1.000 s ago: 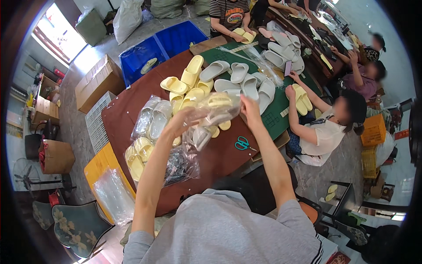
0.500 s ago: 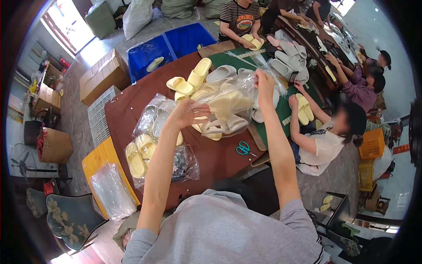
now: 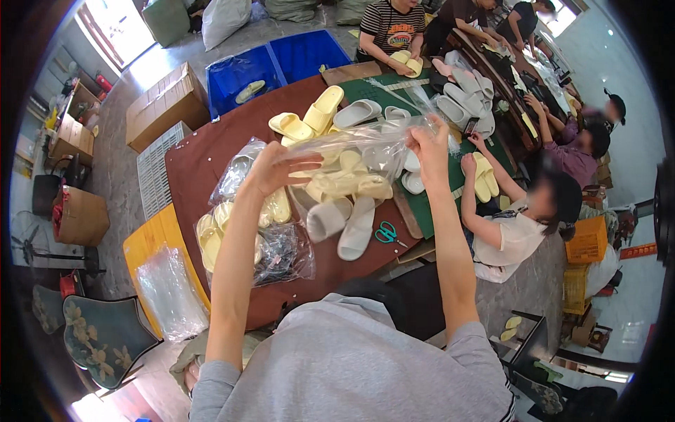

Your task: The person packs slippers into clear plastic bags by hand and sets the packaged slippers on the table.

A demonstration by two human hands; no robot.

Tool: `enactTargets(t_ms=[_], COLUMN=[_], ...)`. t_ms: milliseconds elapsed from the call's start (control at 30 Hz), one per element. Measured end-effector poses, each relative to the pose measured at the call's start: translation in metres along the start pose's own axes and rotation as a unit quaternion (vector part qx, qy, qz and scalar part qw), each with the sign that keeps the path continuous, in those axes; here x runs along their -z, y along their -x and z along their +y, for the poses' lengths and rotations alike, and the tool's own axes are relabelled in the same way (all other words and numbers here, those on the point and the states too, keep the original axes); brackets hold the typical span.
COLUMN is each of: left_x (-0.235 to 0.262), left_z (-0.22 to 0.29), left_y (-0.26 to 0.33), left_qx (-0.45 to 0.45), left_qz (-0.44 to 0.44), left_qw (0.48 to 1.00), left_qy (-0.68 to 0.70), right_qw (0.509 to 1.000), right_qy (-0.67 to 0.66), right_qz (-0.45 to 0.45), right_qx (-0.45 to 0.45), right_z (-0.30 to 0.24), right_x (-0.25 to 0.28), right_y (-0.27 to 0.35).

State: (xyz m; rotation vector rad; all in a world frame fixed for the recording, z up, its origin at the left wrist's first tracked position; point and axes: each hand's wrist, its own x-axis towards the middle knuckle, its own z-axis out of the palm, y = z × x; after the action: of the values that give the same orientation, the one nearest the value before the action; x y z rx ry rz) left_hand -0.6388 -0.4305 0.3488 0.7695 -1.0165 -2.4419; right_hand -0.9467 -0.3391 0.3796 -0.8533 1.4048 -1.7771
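Observation:
My left hand (image 3: 271, 169) and my right hand (image 3: 430, 143) hold up a clear plastic bag (image 3: 355, 163) stretched between them above the brown table (image 3: 204, 158). Pale yellow slippers (image 3: 348, 184) sit inside the bag. Below the bag lie two grey slippers (image 3: 346, 224) on the table. Teal scissors (image 3: 385, 233) rest near the table's front edge. Bagged yellow slippers (image 3: 211, 235) lie under my left forearm.
Loose yellow slippers (image 3: 309, 119) and grey slippers (image 3: 365, 112) cover the far table. A seated person (image 3: 517, 225) at my right holds yellow slippers (image 3: 484, 179). Other people work farther along. Blue crates (image 3: 274, 60), cardboard boxes (image 3: 165, 102) and a yellow crate (image 3: 151, 243) stand at the left.
Both hands have lifted the bag and pulled it wider apart. The yellow slippers now hang inside it, and two grey slippers show on the table beneath.

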Motion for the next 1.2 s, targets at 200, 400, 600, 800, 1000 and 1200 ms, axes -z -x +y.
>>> enactTargets(t_ms=[200, 400, 600, 800, 1000, 1200], left_x=[0.044, 0.037, 0.043, 0.1, 0.144, 0.126], left_z=[0.009, -0.047, -0.159, -0.203, -0.226, -0.21], left_y=[0.057, 0.125, 0.184, 0.201, 0.232, 0.249], left_qx=[-0.121, -0.261, -0.212, -0.224, -0.197, -0.195], left_qz=[0.037, 0.028, 0.214, 0.428, 0.48, 0.522], left_qw=[0.988, 0.937, 0.916, 0.863, 0.852, 0.831], left_qy=[0.089, 0.232, 0.263, 0.146, 0.076, 0.001], right_qw=[0.986, 0.972, 0.853, 0.745, 0.653, 0.782], right_qy=[-0.025, 0.049, 0.204, 0.069, 0.181, 0.202], right_qz=[-0.132, -0.211, -0.479, -0.64, -0.711, -0.486], right_qx=[-0.094, -0.096, -0.024, -0.176, -0.187, -0.333], right_z=[-0.03, 0.019, 0.08, 0.141, 0.177, 0.248], right_x=[-0.02, -0.067, -0.114, -0.144, -0.137, -0.086], right_y=[0.079, 0.193, 0.241, 0.281, 0.265, 0.219])
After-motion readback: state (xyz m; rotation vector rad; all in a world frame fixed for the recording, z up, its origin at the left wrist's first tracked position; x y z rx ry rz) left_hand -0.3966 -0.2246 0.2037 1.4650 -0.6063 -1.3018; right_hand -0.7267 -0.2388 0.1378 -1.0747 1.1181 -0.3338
